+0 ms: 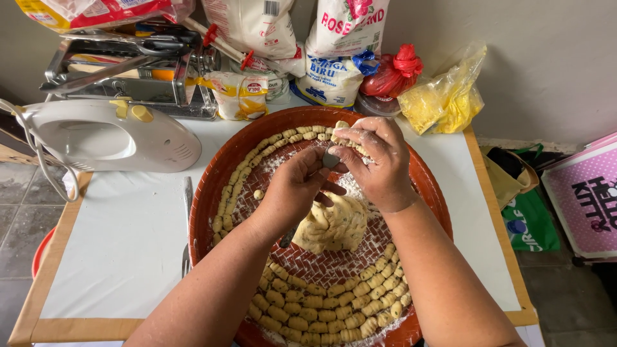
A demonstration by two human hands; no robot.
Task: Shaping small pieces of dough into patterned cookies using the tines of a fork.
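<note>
A large round brown woven tray dusted with flour lies on a white table. A lump of pale dough rests near its middle. Several small rolled dough pieces lie in rows along the near rim, and more dough pieces curve along the far left rim. My left hand holds a small grey tool over the tray's centre. My right hand, floury, pinches a small dough piece against that tool near the far rim.
A white hand mixer lies at the left, with a metal pasta machine behind it. Flour bags, a red bag and a yellow bag stand along the wall. A knife lies left of the tray. Bags sit on the floor at right.
</note>
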